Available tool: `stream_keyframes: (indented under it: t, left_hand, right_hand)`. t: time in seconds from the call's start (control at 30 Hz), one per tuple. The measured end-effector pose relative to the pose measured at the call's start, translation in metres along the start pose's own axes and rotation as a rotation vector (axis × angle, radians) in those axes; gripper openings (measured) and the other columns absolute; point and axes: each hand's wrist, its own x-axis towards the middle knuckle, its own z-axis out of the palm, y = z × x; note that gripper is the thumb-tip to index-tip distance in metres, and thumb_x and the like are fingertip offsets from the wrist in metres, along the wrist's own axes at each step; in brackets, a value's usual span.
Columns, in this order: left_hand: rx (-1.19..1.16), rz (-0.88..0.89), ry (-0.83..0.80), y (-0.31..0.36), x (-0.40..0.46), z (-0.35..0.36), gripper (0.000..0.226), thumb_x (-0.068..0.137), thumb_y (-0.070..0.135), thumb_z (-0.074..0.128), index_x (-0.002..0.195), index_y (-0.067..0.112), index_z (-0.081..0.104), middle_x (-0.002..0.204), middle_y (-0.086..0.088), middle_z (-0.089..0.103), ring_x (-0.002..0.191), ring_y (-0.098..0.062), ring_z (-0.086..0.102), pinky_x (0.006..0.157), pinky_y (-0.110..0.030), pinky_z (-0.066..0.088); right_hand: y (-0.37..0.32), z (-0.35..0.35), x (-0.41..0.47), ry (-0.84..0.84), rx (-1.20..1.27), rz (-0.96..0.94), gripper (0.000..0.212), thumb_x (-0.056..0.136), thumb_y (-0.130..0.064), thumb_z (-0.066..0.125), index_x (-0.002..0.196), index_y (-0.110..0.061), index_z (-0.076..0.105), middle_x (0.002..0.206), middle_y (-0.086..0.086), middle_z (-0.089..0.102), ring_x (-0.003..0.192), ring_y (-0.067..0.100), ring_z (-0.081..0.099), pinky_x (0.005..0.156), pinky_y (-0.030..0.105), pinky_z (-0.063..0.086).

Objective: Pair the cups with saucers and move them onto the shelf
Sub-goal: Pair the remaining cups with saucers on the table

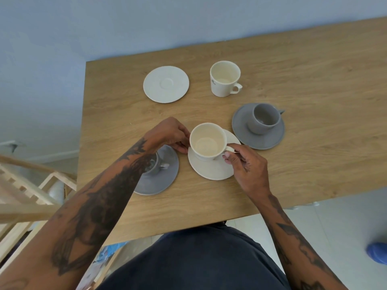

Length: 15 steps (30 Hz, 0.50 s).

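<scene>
A cream cup (207, 141) stands on a cream saucer (211, 168) near the table's front. My right hand (249, 166) pinches the cup's handle. My left hand (173, 135) holds the saucer's left rim, fingers against the cup's side. Under my left forearm a grey cup (156, 164) sits on a grey saucer (161, 181), partly hidden. To the right, another grey cup (265, 118) rests on its grey saucer (257, 139). Farther back stand a lone cream mug (225, 78) and a bare cream saucer (166, 84).
All of it sits on a wooden table (314, 101) whose left edge is close to the grey set. A light wooden slatted shelf frame (31, 185) stands lower left, beside the table. A blue object (378, 252) lies on the floor at right.
</scene>
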Motion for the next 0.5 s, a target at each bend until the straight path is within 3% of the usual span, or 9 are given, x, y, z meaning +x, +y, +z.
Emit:
stream_keyframes:
  t: [0.13,0.27,0.33,0.4,0.5]
  left_hand:
    - [-0.115,-0.004,0.032,0.000,0.000,-0.015,0.016,0.080,-0.008,0.073,0.096,-0.006,0.076,0.086,-0.023,0.077,0.067,-0.023,0.076,0.062,-0.025,0.063]
    - [-0.364,0.022,0.264,0.005,0.010,-0.035,0.024,0.084,0.005,0.077,0.102,-0.010,0.072,0.087,-0.023,0.073,0.056,-0.020,0.073,0.054,-0.025,0.062]
    - [-0.533,0.012,0.348,0.006,0.017,-0.041,0.033,0.087,0.008,0.075,0.113,-0.010,0.066,0.090,-0.021,0.068,0.064,-0.025,0.072,0.052,-0.027,0.062]
    - [-0.652,-0.011,0.381,0.006,0.025,-0.043,0.040,0.089,0.007,0.072,0.122,-0.011,0.059,0.091,-0.020,0.063,0.072,-0.028,0.070,0.056,-0.032,0.063]
    - [-0.795,-0.066,0.407,0.010,0.034,-0.042,0.036,0.093,0.003,0.066,0.124,-0.010,0.053,0.089,-0.022,0.062,0.073,-0.031,0.069,0.056,-0.038,0.064]
  right_hand:
    - [-0.011,-0.009,0.003,-0.004,-0.063,-0.012,0.036,0.090,-0.018,0.076,0.122,-0.003,0.071,0.114,0.007,0.072,0.088,0.013,0.073,0.076,0.012,0.058]
    - [-0.028,-0.027,0.033,0.068,-0.141,-0.068,0.037,0.089,-0.023,0.077,0.119,-0.001,0.070,0.110,0.007,0.070,0.076,0.008,0.068,0.070,0.003,0.053]
    - [-0.038,-0.031,0.064,0.138,-0.220,-0.134,0.031,0.092,-0.025,0.073,0.111,-0.001,0.072,0.104,0.009,0.073,0.076,0.015,0.067,0.070,0.010,0.054]
    - [-0.045,-0.027,0.104,0.197,-0.279,-0.131,0.029,0.093,-0.026,0.067,0.107,-0.001,0.073,0.103,0.011,0.074,0.082,0.023,0.068,0.078,0.026,0.053]
    - [-0.047,-0.009,0.166,0.138,-0.345,0.016,0.035,0.093,-0.018,0.063,0.123,0.000,0.066,0.121,0.017,0.066,0.109,0.033,0.064,0.098,0.035,0.045]
